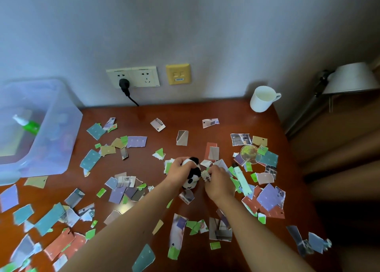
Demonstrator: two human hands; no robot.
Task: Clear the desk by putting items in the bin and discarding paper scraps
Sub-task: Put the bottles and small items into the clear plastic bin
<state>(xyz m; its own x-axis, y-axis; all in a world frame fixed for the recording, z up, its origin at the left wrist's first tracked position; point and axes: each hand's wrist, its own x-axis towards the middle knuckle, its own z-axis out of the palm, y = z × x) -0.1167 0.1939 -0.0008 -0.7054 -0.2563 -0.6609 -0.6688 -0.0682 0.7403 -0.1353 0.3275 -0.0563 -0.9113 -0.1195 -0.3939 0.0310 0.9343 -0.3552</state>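
Observation:
A small black-and-white panda plush [193,176] lies at the middle of the brown desk [185,115]. My left hand [178,167] grips its upper end, fingers curled over it. My right hand [218,182] pinches a small white checkered piece [206,175] beside the plush. Several torn paper scraps [136,141] in green, teal, purple and red litter the whole desk. A clear plastic bin [51,127] stands at the left edge, with a green spray bottle [28,124] inside.
A white mug [263,99] stands at the back right by the wall. A pale green pen-like tube [242,179] and a round clear disc [249,153] lie right of my hands. A lamp [347,80] hangs past the desk's right edge. A plug sits in the wall socket [124,84].

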